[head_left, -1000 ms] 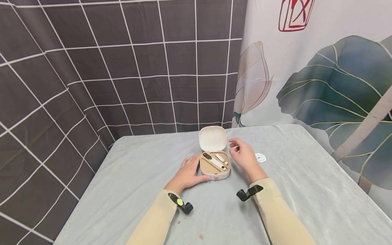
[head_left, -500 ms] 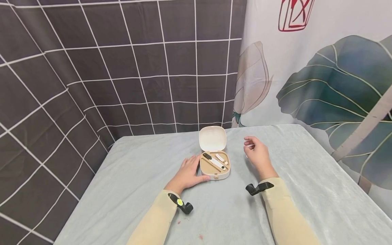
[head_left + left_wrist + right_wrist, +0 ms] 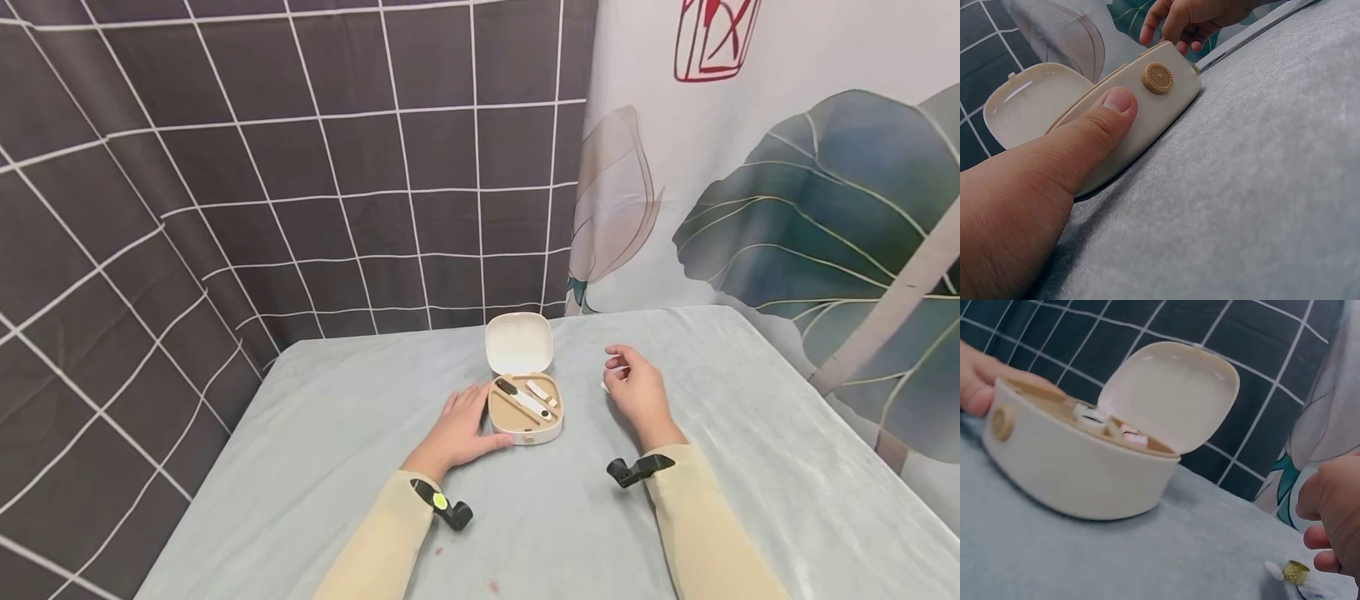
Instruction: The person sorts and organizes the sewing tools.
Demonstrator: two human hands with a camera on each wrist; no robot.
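A cream box [image 3: 546, 432] with its lid [image 3: 519, 343] swung up stands on the cloth; its tan front catch [image 3: 1157, 79] looks like a button. In its tan insert [image 3: 512, 413] lie a slim white tool [image 3: 529, 404] with a black end and a small white piece [image 3: 537, 389]. My left hand [image 3: 457, 431] rests at the box's left side, thumb against the front wall, fingers straight. Right of the box, my right hand [image 3: 639, 393] hovers with loosely bent fingers beside a gold thimble [image 3: 1296, 572] and a small white oval piece [image 3: 1274, 570].
Pale grey-blue cloth [image 3: 375, 392] covers the table. A dark grid curtain [image 3: 337, 167] hangs behind it, and a leaf-printed curtain [image 3: 810, 233] at the right. A whitish round disc [image 3: 1315, 592] lies near the thimble, partly cut off in the right wrist view.
My right hand has moved right, away from the box, and now covers the round disc in the head view. My left hand and the box stay in place.
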